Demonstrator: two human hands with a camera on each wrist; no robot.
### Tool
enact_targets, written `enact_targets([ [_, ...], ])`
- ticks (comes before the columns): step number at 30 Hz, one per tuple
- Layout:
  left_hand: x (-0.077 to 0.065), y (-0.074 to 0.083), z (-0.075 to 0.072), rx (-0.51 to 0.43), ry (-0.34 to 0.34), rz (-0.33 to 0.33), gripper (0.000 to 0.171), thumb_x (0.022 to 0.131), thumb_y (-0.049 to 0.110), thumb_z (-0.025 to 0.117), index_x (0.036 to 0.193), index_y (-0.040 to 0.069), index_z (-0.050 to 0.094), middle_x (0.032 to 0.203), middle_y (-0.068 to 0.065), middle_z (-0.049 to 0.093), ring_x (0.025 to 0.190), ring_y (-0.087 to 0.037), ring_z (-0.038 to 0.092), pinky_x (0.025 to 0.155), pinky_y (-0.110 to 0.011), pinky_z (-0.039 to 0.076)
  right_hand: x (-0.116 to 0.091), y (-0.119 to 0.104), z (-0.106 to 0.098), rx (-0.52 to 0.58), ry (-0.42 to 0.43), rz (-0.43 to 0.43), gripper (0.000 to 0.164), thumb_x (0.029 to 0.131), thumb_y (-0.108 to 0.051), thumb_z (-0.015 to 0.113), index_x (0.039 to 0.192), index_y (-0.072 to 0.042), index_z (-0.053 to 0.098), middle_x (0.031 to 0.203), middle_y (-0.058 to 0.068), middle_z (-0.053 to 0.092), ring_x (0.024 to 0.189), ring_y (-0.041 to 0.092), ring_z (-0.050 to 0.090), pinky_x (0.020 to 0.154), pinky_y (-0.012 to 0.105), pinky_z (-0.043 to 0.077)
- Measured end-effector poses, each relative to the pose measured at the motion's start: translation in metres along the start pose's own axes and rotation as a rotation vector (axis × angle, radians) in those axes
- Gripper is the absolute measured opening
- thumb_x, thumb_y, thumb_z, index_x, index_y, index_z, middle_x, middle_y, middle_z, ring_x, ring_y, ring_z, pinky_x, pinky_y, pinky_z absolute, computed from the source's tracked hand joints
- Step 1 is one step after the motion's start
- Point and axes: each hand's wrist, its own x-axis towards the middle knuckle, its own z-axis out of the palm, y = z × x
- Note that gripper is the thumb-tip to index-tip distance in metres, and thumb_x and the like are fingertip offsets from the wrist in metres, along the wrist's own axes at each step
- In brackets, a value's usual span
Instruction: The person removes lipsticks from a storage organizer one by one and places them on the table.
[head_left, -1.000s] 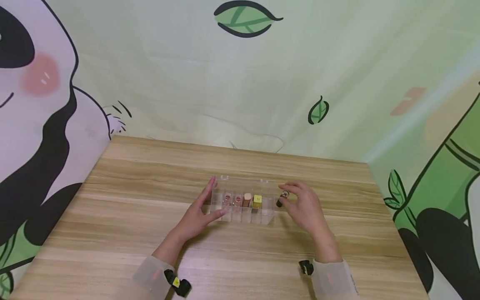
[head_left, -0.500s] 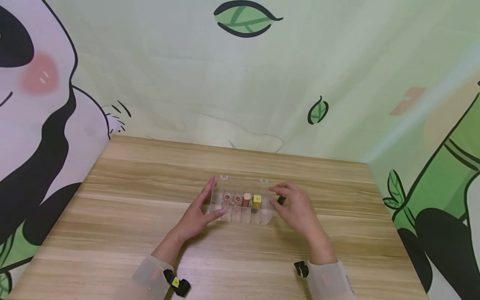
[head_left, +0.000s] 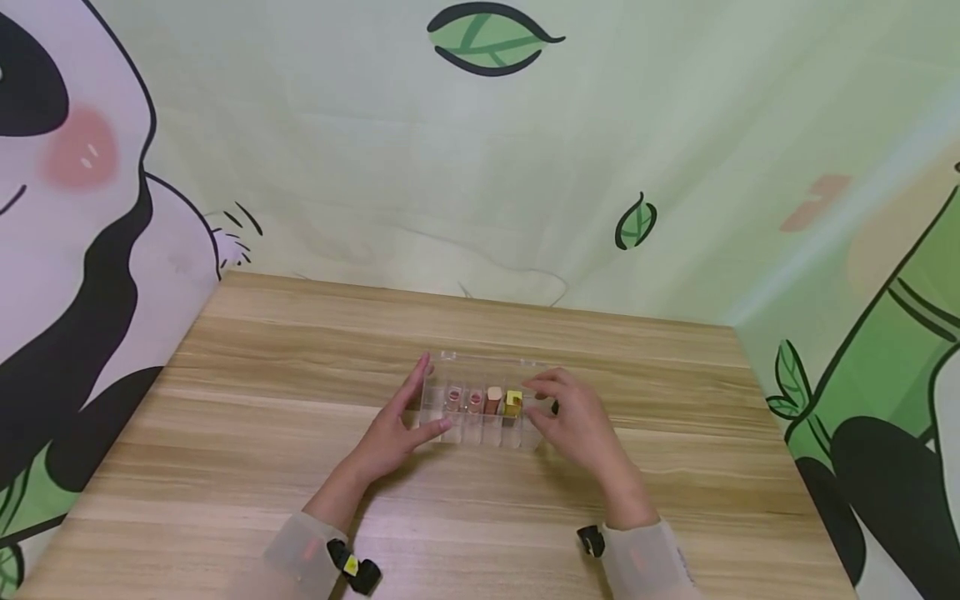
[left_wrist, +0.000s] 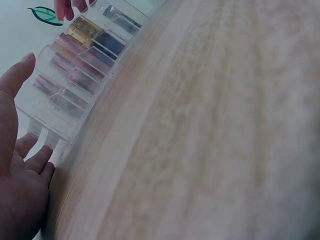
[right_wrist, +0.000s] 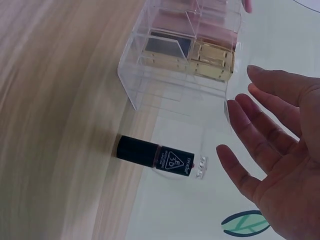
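Note:
A clear lipstick organizer (head_left: 465, 429) stands mid-table, several lipsticks upright in its slots. My left hand (head_left: 386, 442) grips its left end, thumb on the front wall and fingers at the side. Over its right end, my right hand (head_left: 581, 421) has thumb and fingers spread with nothing between them. In the right wrist view those fingertips are close to a gold and black lipstick (right_wrist: 212, 60) in the organizer. A black lipstick (right_wrist: 155, 155) with white print stands upright on the table beside the organizer's right end; in the head view the right hand mostly hides it.
The wooden tabletop (head_left: 225, 467) surrounds the organizer. Behind it hangs a pale green backdrop (head_left: 337, 167) printed with leaves and pandas. Black wrist cameras are strapped near both sleeves.
My right hand has moved left from around the black lipstick to over the organizer's right end; the lipstick stays standing on the table. The left hand and the organizer have not moved.

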Motion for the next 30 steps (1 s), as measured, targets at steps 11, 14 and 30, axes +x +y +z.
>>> enact_targets([
  [11, 0.001, 0.005, 0.000, -0.006, -0.002, -0.006, 0.101, 0.090, 0.040, 0.080, 0.162, 0.053, 0.011, 0.172, 0.013, 0.023, 0.160, -0.030, 0.020, 0.126, -0.069, 0.010, 0.007, -0.005, 0.011, -0.080, -0.041, -0.006, 0.029, 0.089, -0.012, 0.082, 0.117, -0.008, 0.077, 0.124, 0.009, 0.071, 0.103, 0.026, 0.072, 0.092, 0.049, 0.058],
  [14, -0.001, 0.004, 0.000, -0.008, 0.004, -0.005, 0.101, 0.090, 0.040, 0.081, 0.163, 0.051, 0.012, 0.172, 0.011, 0.024, 0.160, -0.030, 0.020, 0.126, -0.069, 0.010, 0.008, -0.006, 0.016, -0.117, -0.034, -0.023, 0.029, 0.088, -0.013, 0.083, 0.116, -0.007, 0.078, 0.121, 0.009, 0.072, 0.101, 0.025, 0.072, 0.094, 0.050, 0.055],
  [30, -0.002, 0.002, 0.001, 0.019, 0.011, -0.016, 0.102, 0.089, 0.044, 0.081, 0.163, 0.053, 0.010, 0.172, 0.012, 0.025, 0.159, -0.031, 0.023, 0.125, -0.069, 0.012, 0.011, -0.004, 0.022, -0.158, -0.031, -0.038, 0.027, 0.091, -0.009, 0.079, 0.118, -0.009, 0.077, 0.117, 0.006, 0.074, 0.100, 0.023, 0.072, 0.093, 0.048, 0.055],
])
